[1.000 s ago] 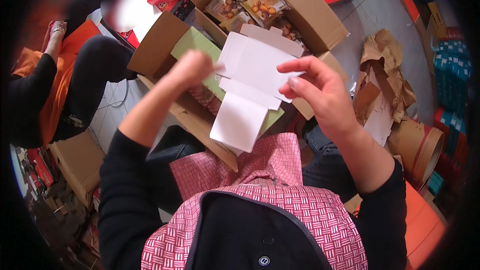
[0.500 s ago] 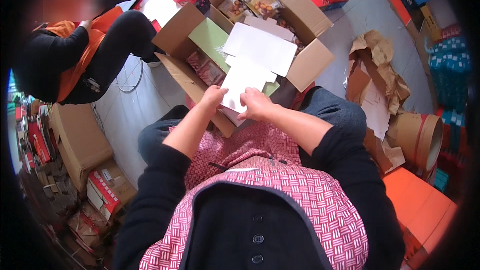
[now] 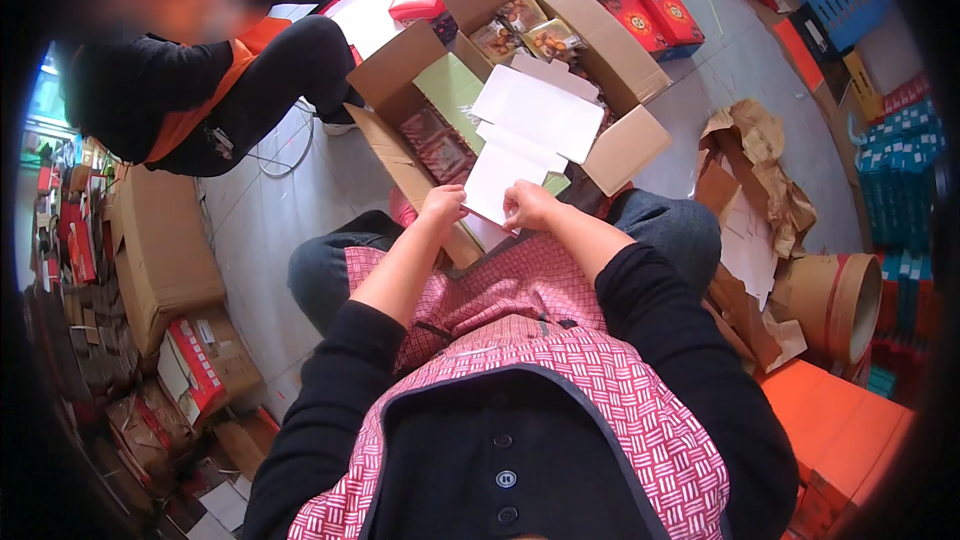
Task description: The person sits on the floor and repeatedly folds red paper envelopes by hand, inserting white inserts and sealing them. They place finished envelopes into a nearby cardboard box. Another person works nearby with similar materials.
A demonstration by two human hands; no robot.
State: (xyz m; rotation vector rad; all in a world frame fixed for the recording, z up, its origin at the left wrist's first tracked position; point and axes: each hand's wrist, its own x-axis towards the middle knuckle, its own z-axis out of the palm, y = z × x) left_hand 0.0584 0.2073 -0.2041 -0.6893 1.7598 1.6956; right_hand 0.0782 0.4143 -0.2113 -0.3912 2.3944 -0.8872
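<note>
A flat white card box blank (image 3: 541, 112), with cut flaps and fold lines, lies tilted over an open brown carton (image 3: 626, 152) between my knees. My left hand (image 3: 443, 208) pinches the left edge of its near end. My right hand (image 3: 530, 207) grips the near end's right side, fingers curled over the edge. Inside the carton, beside the blank, are a light green card panel (image 3: 450, 92) and reddish clear-wrapped packs (image 3: 436, 142). A second carton just beyond holds clear packs of round brown pieces (image 3: 553, 42).
A person in black and orange (image 3: 175, 85) sits at the far left. Red gift boxes (image 3: 655, 22) stand on the tiled floor beyond the cartons. Torn brown paper (image 3: 750, 135) and a cardboard tube (image 3: 828, 305) lie at right, near orange boxes (image 3: 840, 420). Stacked cartons (image 3: 165, 250) stand left.
The view has shifted, so the cartons and the person appear further right. Both hands stay on the blank's near end, with the right hand's fingers now more curled at its edge.
</note>
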